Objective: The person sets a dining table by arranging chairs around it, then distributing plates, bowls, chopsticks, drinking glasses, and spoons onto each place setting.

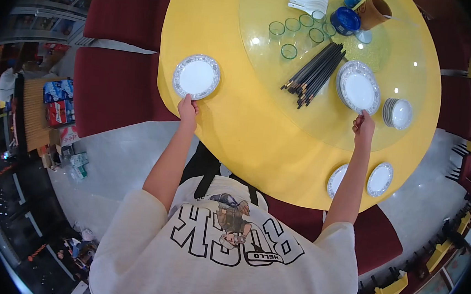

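Observation:
My left hand [188,109] pinches the near rim of a white plate [196,76] with a grey patterned border, over the left side of the yellow table. At the right, my right hand [363,124] has its fingers closed on the near rim of the top plate [359,86] of a stack on the glass turntable. Whether that plate is lifted off the stack I cannot tell. Two more patterned plates lie near the table's front edge: one plate [380,179] in full view, another plate [336,180] partly hidden by my right forearm.
A bundle of dark chopsticks [316,70], several green-rimmed glasses [289,51], white spoons [309,0], a blue container [345,21], a brown pot [374,12] and stacked small dishes [398,114] stand on the turntable [283,104]. Dark red chairs [112,90] surround the yellow table [231,130].

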A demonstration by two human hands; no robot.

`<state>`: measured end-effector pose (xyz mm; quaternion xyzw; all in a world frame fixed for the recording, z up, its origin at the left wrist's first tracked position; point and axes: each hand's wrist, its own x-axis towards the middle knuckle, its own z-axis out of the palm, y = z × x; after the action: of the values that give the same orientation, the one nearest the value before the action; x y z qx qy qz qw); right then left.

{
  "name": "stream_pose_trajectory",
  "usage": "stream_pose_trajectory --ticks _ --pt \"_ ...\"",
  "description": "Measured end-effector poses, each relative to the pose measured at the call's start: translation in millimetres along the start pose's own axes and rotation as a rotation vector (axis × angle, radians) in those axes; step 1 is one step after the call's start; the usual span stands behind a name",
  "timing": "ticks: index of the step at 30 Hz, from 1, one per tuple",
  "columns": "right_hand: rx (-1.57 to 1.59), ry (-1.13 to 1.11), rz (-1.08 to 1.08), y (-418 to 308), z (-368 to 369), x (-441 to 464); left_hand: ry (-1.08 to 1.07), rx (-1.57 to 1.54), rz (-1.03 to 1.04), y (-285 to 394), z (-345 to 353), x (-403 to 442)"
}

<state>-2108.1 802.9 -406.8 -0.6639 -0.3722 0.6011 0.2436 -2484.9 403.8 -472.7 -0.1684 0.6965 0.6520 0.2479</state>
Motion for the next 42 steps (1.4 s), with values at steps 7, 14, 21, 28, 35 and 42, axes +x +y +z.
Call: stream_pose_trajectory --ticks 7,14,21,28,35,42 --pt "0.163 0.017 -0.128 25.4 -3.6 -68.6 0.070 0.130 -0.241 16.4 -0.1 3.8" --pt "-0.036 -0.234 -0.114 73.3 72.3 -191.2 -0.539 0.397 -0.236 47.4 -11.6 -40.0" --pt "0.016 -0.521 0.039 94.7 234.2 -244.2 -1.040 0.666 -0.018 107.4 0.0 10.4" --pt "-0.134 -0.595 -0.017 73.9 334.2 -275.6 -0.753 0.166 -0.261 146.1 16.7 102.2" --pt "-0.158 -0.347 0.067 113.5 300.0 -316.9 -0.563 0.198 0.069 163.3 83.2 235.0" --pt "0.053 -0.039 0.181 146.9 243.5 -338.0 -0.289 0.084 0.028 147.7 121.8 303.2"
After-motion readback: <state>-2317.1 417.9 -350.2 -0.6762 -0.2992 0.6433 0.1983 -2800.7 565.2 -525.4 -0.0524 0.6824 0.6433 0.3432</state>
